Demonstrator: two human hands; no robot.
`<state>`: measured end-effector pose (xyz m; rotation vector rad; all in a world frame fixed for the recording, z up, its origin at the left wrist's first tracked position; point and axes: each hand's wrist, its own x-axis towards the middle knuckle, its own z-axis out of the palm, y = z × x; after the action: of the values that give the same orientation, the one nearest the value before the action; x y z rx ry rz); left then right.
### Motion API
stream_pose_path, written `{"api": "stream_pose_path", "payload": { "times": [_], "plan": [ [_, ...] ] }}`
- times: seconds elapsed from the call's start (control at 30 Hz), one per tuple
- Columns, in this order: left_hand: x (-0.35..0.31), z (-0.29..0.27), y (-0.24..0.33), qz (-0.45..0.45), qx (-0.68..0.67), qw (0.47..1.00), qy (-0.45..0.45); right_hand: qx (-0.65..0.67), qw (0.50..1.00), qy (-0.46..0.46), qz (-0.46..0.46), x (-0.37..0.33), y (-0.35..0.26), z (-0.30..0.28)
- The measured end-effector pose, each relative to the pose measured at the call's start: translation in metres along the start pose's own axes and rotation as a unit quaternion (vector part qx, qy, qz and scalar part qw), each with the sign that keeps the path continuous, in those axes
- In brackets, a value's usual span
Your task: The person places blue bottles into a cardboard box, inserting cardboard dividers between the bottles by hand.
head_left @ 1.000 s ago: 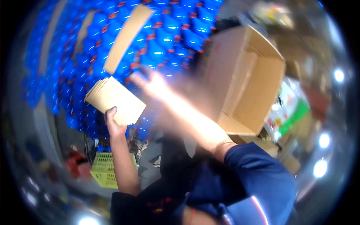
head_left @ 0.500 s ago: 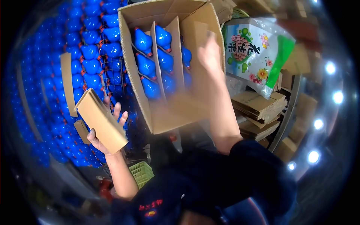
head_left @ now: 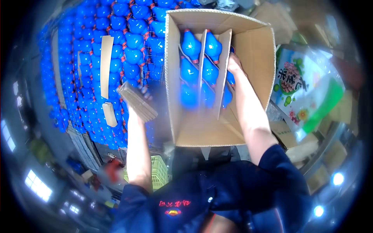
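My left hand (head_left: 145,93) is closed around a small stack of folded cardboard strips (head_left: 136,101), to the left of an open cardboard carton (head_left: 206,136). Inside the carton stand upright cardboard dividers (head_left: 224,73), with glossy blue bulb-shaped pieces (head_left: 191,46) with red tips lying in rows between them. My right hand (head_left: 234,64) reaches into the carton, just right of the rightmost visible divider. Its fingertips are hidden there, so whether they grip anything does not show. Blur covers the lower blue pieces.
Many more blue pieces (head_left: 134,55) fill the left side, with a wire grid (head_left: 152,70) and loose cardboard strips (head_left: 106,66) among them. A printed plastic bag (head_left: 299,85) lies right of the carton. Below stands a light green crate (head_left: 158,171).
The carton sits further right in view. My right hand, which held a cardboard piece above the carton, is now down beside a divider. The strips in my left hand have turned edge-on.
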<state>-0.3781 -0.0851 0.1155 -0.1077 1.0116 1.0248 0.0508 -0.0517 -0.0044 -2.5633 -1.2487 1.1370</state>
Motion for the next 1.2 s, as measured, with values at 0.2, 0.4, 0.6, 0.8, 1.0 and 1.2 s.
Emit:
{"api": "stream_pose_path", "payload": {
  "times": [0.2, 0.4, 0.6, 0.8, 1.0, 1.2],
  "plan": [
    [0.150, -0.027, -0.030, -0.134, 0.141, 0.980, 0.042, 0.247, 0.932, 0.215, -0.152, -0.135, -0.077, -0.066],
    [0.195, -0.010, -0.044, -0.152, 0.106, 0.982, 0.020, 0.197, 0.944, 0.139, -0.226, -0.221, -0.100, -0.092],
    [0.114, -0.084, 0.027, -0.184, 0.071, 0.963, -0.185, 0.370, 0.898, 0.091, -0.221, -0.232, -0.131, -0.081],
    [-0.067, 0.034, 0.074, -0.202, 0.148, 0.963, -0.099, 0.762, 0.619, -0.166, -0.095, -0.243, -0.169, -0.097],
    [-0.018, 0.072, 0.062, -0.130, 0.101, 0.966, -0.198, 0.872, 0.241, -0.416, 0.093, -0.263, -0.179, -0.095],
    [0.040, 0.054, 0.032, -0.128, 0.196, 0.967, -0.106, 0.888, 0.343, -0.224, 0.211, -0.255, -0.136, -0.098]
  ]
}}
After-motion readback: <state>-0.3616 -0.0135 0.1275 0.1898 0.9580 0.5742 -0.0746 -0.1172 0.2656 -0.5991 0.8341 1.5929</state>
